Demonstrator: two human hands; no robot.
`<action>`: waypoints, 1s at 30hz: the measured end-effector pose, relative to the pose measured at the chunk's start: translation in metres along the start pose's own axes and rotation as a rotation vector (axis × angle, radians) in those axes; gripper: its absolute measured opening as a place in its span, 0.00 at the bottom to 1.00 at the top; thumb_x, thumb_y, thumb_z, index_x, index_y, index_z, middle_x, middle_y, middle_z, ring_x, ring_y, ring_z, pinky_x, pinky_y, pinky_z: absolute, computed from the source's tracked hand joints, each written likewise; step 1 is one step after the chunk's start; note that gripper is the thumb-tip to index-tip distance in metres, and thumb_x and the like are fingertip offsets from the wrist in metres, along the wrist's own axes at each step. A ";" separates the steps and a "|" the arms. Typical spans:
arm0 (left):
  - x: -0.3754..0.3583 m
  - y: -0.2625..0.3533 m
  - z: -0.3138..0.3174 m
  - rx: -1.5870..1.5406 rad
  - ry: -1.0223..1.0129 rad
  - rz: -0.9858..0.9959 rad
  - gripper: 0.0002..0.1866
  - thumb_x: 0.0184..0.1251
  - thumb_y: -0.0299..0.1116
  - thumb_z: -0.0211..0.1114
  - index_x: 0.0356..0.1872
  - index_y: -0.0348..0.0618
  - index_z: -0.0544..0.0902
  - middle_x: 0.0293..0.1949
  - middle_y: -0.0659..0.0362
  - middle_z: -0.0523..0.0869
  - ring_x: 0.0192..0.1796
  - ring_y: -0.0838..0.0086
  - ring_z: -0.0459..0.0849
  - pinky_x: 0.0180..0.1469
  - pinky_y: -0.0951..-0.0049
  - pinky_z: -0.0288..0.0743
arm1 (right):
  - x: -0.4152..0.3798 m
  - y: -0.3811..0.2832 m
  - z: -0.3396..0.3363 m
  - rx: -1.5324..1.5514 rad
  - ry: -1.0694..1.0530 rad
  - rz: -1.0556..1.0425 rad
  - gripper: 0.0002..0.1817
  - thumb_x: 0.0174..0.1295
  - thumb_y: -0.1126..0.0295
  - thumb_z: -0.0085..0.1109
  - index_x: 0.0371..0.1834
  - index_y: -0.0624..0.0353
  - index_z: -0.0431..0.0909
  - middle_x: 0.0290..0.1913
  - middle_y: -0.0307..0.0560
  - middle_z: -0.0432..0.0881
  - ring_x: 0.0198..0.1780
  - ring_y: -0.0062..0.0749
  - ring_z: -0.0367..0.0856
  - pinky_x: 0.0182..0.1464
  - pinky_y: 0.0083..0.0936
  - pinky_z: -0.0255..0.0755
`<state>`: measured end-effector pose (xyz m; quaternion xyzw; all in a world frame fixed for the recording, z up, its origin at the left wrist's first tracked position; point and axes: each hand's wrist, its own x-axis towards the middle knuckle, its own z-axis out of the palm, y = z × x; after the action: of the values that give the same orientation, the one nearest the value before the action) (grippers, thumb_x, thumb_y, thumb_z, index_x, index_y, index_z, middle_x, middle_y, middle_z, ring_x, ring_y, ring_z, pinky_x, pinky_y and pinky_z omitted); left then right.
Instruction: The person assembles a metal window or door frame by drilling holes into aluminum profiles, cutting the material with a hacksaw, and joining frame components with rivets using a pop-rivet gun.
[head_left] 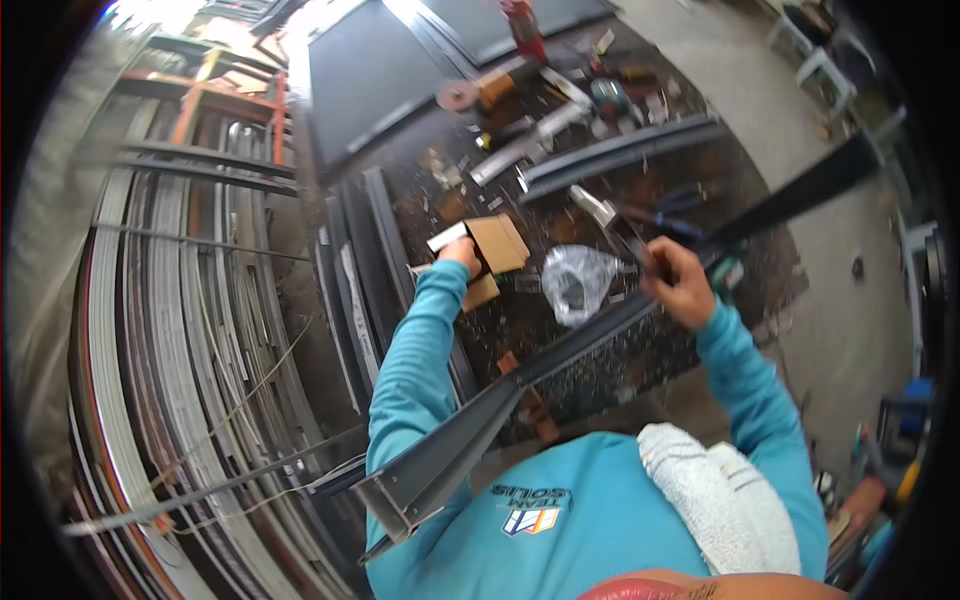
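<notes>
My left hand (460, 257) reaches into a small open cardboard box (500, 243), its fingers hidden by the flaps. Closed fingers of my right hand (682, 282) are around the dark handle of a hammer-shaped tool (598, 208) with a pale head; blur hides the grip's details. Between my hands lies a clear plastic bag (578, 283). A long dark metal profile (570, 348) runs diagonally across the table edge in front of my body, passing beneath my right hand. Its near end shows an open channel by my left elbow.
Dark profiles (375, 235) lie left of the box; another profile (620, 160) crosses the table (440, 375) farther back. An angle grinder (490, 90), a red bottle (522, 30) and loose tools stand beyond. Long metal bars (185, 330) fill a rack at left.
</notes>
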<state>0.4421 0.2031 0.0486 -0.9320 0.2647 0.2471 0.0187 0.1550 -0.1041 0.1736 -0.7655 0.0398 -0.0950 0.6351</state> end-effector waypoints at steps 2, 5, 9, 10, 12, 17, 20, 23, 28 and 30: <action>-0.031 0.005 -0.027 -0.109 -0.038 -0.041 0.18 0.56 0.32 0.64 0.50 0.40 0.85 0.46 0.45 0.88 0.50 0.52 0.86 0.54 0.59 0.81 | -0.018 -0.031 0.009 0.095 0.023 0.126 0.21 0.52 0.77 0.67 0.49 0.60 0.71 0.27 0.29 0.64 0.29 0.14 0.59 0.31 0.17 0.56; -0.076 0.007 -0.050 -0.314 0.077 0.168 0.14 0.54 0.29 0.66 0.43 0.40 0.85 0.36 0.49 0.90 0.42 0.59 0.89 0.47 0.63 0.82 | -0.033 -0.011 0.015 -0.169 0.042 -0.115 0.12 0.53 0.77 0.68 0.40 0.60 0.76 0.28 0.27 0.61 0.29 0.12 0.56 0.30 0.17 0.54; -0.133 0.046 -0.069 -1.559 -0.035 0.412 0.10 0.64 0.27 0.71 0.44 0.35 0.83 0.35 0.57 0.88 0.37 0.73 0.87 0.43 0.73 0.82 | -0.029 -0.007 0.049 0.261 -0.104 0.100 0.13 0.62 0.75 0.65 0.50 0.61 0.78 0.35 0.28 0.75 0.38 0.11 0.70 0.39 0.15 0.65; -0.140 0.054 -0.075 -1.596 0.008 0.444 0.09 0.66 0.27 0.70 0.43 0.37 0.83 0.35 0.58 0.87 0.37 0.74 0.86 0.44 0.73 0.82 | -0.023 -0.017 0.058 0.298 -0.122 0.071 0.14 0.63 0.74 0.64 0.51 0.61 0.78 0.35 0.28 0.75 0.37 0.11 0.69 0.39 0.15 0.65; -0.158 0.077 -0.094 -1.713 0.089 0.493 0.05 0.69 0.27 0.67 0.41 0.39 0.82 0.37 0.57 0.87 0.41 0.74 0.86 0.46 0.72 0.82 | -0.003 -0.033 0.072 0.355 -0.148 0.034 0.14 0.65 0.72 0.63 0.52 0.61 0.78 0.34 0.28 0.74 0.35 0.11 0.68 0.36 0.15 0.64; -0.167 0.091 -0.119 -2.053 0.043 0.660 0.03 0.75 0.29 0.60 0.40 0.42 0.77 0.43 0.53 0.88 0.46 0.67 0.89 0.52 0.66 0.86 | 0.018 -0.037 0.092 0.683 -0.204 0.153 0.16 0.68 0.66 0.61 0.55 0.60 0.77 0.21 0.26 0.67 0.19 0.09 0.60 0.21 0.13 0.52; -0.168 0.092 -0.124 -2.102 0.050 0.754 0.03 0.77 0.30 0.56 0.42 0.45 0.78 0.49 0.55 0.87 0.51 0.68 0.87 0.54 0.69 0.86 | 0.023 -0.039 0.099 0.823 -0.238 0.115 0.14 0.68 0.67 0.60 0.54 0.59 0.77 0.18 0.28 0.65 0.16 0.10 0.59 0.18 0.14 0.51; -0.170 0.094 -0.126 -2.132 0.044 0.784 0.04 0.78 0.31 0.56 0.44 0.46 0.79 0.50 0.54 0.87 0.52 0.68 0.87 0.57 0.68 0.84 | 0.024 -0.038 0.102 0.874 -0.239 0.113 0.12 0.69 0.67 0.59 0.52 0.59 0.77 0.17 0.29 0.66 0.15 0.11 0.60 0.18 0.14 0.53; -0.168 0.093 -0.123 -2.161 0.001 0.812 0.05 0.78 0.31 0.55 0.46 0.46 0.80 0.51 0.53 0.87 0.53 0.67 0.87 0.58 0.68 0.84 | 0.024 -0.036 0.101 0.885 -0.232 0.108 0.11 0.69 0.67 0.59 0.50 0.58 0.76 0.16 0.28 0.66 0.14 0.11 0.61 0.17 0.14 0.54; -0.166 0.095 -0.121 -2.153 0.021 0.790 0.04 0.77 0.30 0.56 0.44 0.46 0.79 0.51 0.53 0.86 0.52 0.67 0.87 0.58 0.68 0.84 | 0.025 -0.035 0.100 0.869 -0.226 0.101 0.12 0.69 0.67 0.59 0.51 0.58 0.76 0.16 0.28 0.66 0.14 0.11 0.61 0.17 0.14 0.54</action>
<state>0.3264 0.1823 0.2423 -0.3185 0.1904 0.3263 -0.8694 0.1969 -0.0053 0.1926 -0.4306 -0.0360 0.0127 0.9017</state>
